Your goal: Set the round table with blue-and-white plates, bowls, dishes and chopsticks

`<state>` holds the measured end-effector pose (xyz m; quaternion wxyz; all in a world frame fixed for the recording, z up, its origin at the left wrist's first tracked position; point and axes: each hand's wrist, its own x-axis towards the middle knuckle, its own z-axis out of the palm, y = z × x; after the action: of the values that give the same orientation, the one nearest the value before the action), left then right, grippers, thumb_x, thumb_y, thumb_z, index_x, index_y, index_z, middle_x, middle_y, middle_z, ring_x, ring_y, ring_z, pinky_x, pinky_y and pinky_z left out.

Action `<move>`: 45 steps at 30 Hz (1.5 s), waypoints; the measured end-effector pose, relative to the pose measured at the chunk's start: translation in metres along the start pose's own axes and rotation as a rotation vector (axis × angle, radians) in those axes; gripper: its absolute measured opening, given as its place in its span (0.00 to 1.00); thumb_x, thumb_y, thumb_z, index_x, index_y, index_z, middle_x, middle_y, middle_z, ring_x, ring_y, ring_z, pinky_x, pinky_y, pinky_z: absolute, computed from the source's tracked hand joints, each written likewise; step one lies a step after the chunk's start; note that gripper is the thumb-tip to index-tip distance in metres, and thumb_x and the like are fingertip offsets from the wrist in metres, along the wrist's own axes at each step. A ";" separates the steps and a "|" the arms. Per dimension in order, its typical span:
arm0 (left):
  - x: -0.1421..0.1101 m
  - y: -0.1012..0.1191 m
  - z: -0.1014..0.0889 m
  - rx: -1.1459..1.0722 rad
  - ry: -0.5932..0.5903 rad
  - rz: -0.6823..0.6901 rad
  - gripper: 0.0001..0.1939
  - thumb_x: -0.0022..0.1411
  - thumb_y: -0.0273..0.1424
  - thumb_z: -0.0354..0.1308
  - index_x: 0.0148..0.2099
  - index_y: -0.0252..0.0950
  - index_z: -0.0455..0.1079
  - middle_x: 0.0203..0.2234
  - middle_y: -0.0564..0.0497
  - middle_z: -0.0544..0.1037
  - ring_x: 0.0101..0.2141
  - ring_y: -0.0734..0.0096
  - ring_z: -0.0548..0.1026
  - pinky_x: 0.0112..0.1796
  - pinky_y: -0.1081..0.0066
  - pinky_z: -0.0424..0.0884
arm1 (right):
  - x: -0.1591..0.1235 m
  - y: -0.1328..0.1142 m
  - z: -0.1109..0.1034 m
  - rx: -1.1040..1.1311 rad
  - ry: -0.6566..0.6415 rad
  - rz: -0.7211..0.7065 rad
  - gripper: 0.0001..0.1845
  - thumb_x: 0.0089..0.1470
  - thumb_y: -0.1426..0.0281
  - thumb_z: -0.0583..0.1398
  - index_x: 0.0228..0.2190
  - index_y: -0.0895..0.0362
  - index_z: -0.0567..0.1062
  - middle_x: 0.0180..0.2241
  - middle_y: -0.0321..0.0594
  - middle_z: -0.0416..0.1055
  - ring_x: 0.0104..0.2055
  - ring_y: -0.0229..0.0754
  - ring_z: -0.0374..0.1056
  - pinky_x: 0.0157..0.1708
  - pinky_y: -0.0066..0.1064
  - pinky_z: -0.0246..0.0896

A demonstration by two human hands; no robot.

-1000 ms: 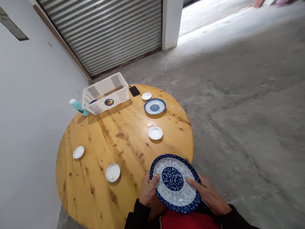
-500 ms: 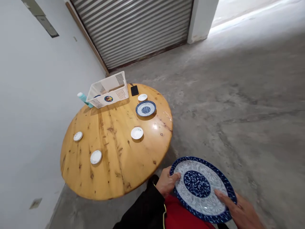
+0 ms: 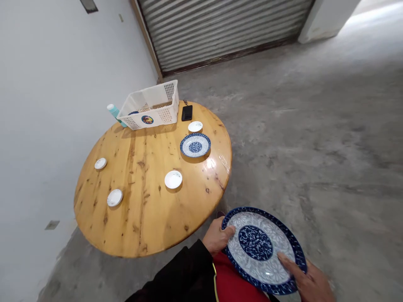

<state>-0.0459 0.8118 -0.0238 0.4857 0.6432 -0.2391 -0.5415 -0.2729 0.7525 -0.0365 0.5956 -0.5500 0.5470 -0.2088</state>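
A large blue-and-white patterned plate is held in front of my body, off the table's right edge and above the concrete floor. My left hand grips its left rim with the thumb on top. My right hand holds the lower right rim, fingers lying over the plate's face. On the round wooden table lies a smaller blue-and-white plate with a small white dish just behind it.
Three more small white dishes are spread over the table. At its far side stand a white plastic basket, a black phone and a teal bottle. A white wall is left, a roller shutter behind.
I have stepped back and to the right from the table, carrying the large plate in both hands; it was over the table's near edge and is now off it above the floor.
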 end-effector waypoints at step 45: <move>0.218 0.151 -0.033 -0.009 1.168 -0.108 0.13 0.70 0.39 0.54 0.42 0.35 0.74 0.38 0.46 0.81 0.42 0.58 0.76 0.47 0.63 0.70 | 0.435 -0.254 0.107 -0.397 -0.876 -0.315 0.21 0.55 0.52 0.61 0.41 0.54 0.77 0.39 0.44 0.80 0.43 0.52 0.74 0.48 0.41 0.69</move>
<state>0.0831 0.5801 0.0062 0.5114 0.8443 0.1033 -0.1223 0.0482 0.3499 -0.0179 0.6143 -0.7644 0.1853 0.0626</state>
